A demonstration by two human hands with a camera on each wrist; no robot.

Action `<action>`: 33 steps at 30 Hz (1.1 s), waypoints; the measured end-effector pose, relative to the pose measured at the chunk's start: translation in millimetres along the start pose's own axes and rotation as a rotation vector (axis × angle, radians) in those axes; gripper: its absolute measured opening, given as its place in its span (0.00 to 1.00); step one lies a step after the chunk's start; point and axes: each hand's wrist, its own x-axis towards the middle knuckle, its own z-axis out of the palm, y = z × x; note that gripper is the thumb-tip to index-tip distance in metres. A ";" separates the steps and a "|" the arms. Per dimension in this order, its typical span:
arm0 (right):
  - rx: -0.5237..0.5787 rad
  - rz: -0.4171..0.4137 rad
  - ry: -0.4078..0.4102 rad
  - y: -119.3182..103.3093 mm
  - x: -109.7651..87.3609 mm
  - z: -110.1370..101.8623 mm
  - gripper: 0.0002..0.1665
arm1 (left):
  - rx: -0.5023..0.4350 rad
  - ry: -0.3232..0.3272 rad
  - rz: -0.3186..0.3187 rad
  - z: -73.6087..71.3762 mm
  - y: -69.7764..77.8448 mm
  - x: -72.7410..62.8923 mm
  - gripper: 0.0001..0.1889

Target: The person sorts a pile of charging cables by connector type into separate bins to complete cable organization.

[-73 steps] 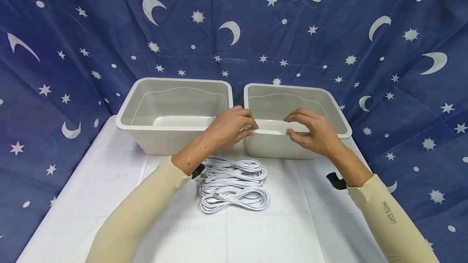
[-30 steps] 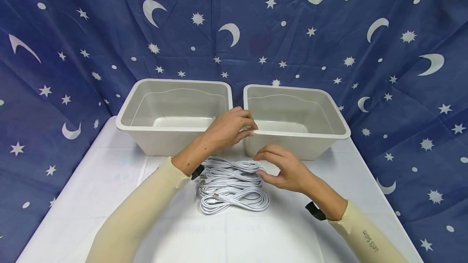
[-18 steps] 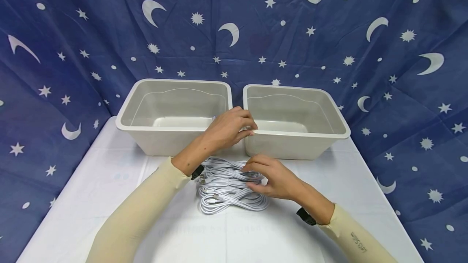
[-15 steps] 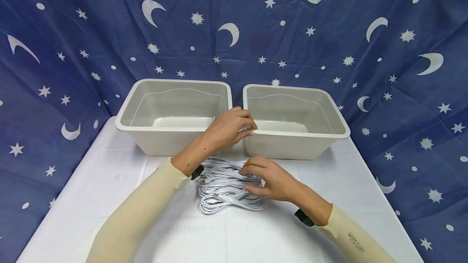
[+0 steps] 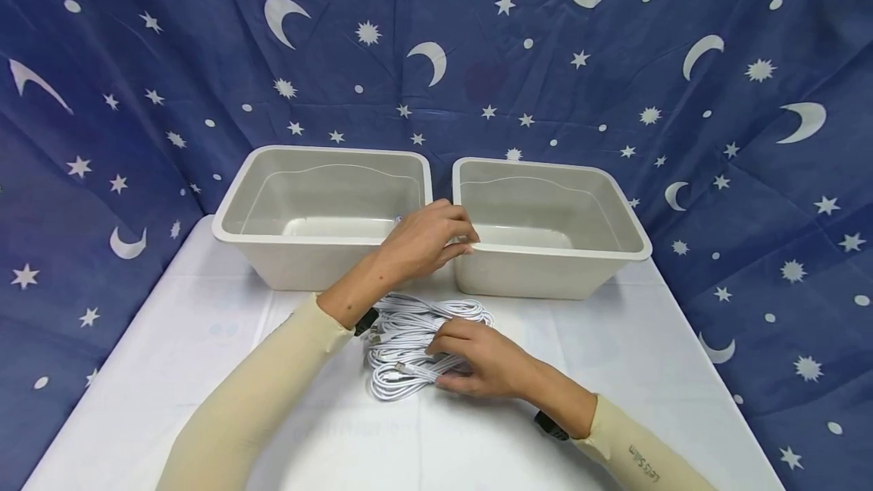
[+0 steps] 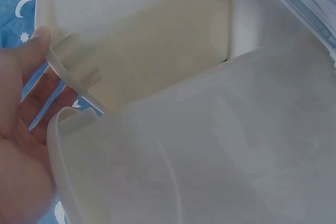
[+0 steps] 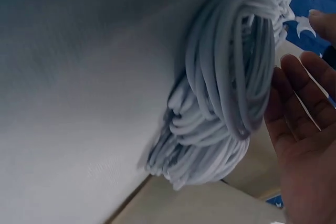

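Several white coiled cables [image 5: 402,324] lie in a row on the table, with metal plug ends at their left. My right hand [image 5: 487,361] is over the front coil, fingers loosely bent and parted from the thumb. In the right wrist view, its fingertips are right beside the looped cable [image 7: 210,61], and the fingers are not closed round it. My left hand [image 5: 431,237] reaches between the two bins and pinches the front left rim corner of the right bin [image 5: 559,253]. The left wrist view shows the thumb [image 6: 39,43] on that rim with fingers behind.
The left bin [image 5: 307,239], pale grey like the other, stands close beside it, with a narrow gap between them. A small blue bit [image 5: 398,219] shows inside it. White cloth covers the table [image 5: 204,370]. A blue star-and-moon curtain [image 5: 477,36] hangs behind.
My right hand has moved from the right bin's front rim down and left, over the rear coils to the front one. My left hand has stayed at the rim.
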 end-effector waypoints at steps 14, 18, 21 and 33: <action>-0.179 0.035 -0.031 -16.7 0.3 20.3 0.27 | -0.024 -0.003 -0.001 1.2 2.6 -0.9 0.08; -0.211 0.040 -0.035 -18.5 1.5 23.6 0.27 | -0.021 0.002 0.003 1.0 2.6 -1.0 0.08; -0.224 0.053 -0.031 -18.8 2.7 25.1 0.26 | -0.021 0.004 0.008 0.7 2.2 -0.4 0.08; -0.264 0.057 -0.013 -18.6 7.4 29.3 0.22 | -0.013 0.011 0.004 0.0 0.5 -1.5 0.09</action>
